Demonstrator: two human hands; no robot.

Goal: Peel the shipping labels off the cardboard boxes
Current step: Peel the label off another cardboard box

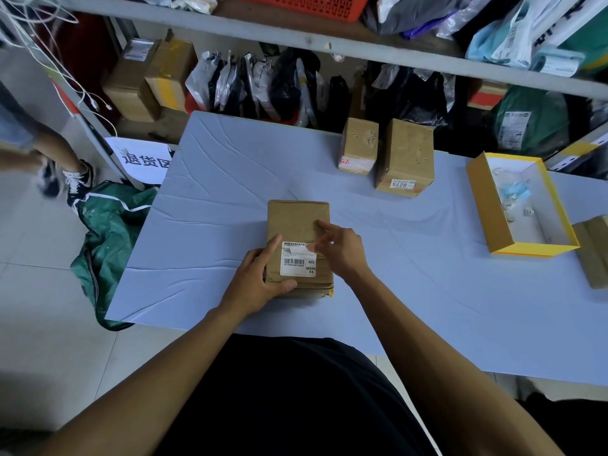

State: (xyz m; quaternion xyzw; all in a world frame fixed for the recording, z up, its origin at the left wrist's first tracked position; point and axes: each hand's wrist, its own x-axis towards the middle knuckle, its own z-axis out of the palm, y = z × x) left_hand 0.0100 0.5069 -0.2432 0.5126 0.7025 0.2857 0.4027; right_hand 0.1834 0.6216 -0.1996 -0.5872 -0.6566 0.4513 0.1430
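Note:
A brown cardboard box (296, 222) lies flat in the middle of the pale blue table (210, 245). A white shipping label (296, 263) with a barcode is stuck on its near top face. My left hand (260, 281) grips the box's near left corner, thumb under the front edge. My right hand (339, 250) is at the label's upper right corner and pinches that lifted corner between thumb and finger. Two more labelled boxes, a smaller one (358, 146) and a taller one (406, 156), stand at the table's back.
An open yellow box (483, 209) with scraps inside sits at the right, beside another cardboard box (594, 251) at the table's edge. A green sack (108, 232) lies on the floor at left. A person's legs (62, 172) stand far left. Shelves of parcels run behind.

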